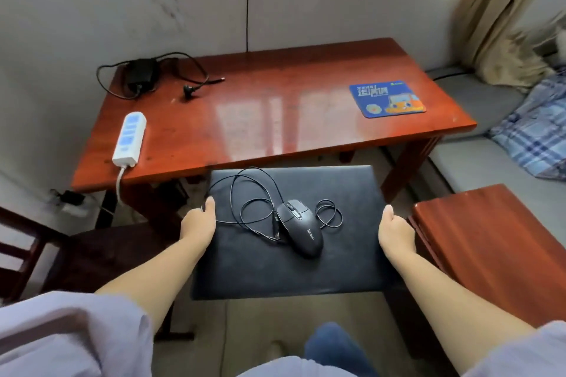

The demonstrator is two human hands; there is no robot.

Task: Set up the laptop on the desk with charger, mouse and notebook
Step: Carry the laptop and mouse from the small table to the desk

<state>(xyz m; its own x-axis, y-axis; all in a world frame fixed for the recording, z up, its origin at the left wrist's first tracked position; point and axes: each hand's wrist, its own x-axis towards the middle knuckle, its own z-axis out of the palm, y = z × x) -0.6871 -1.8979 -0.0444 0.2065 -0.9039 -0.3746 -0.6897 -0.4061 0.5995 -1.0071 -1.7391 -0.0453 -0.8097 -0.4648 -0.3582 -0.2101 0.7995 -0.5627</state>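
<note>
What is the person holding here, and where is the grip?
The closed black laptop, gripped at its two side edges: left hand on the left, right hand on the right. A black wired mouse rides on its lid.

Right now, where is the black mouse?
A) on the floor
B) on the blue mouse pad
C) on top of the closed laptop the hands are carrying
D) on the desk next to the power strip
C: the mouse lies with its loose cord on the closed laptop, which the left hand and right hand hold by its sides in front of the desk.
</note>
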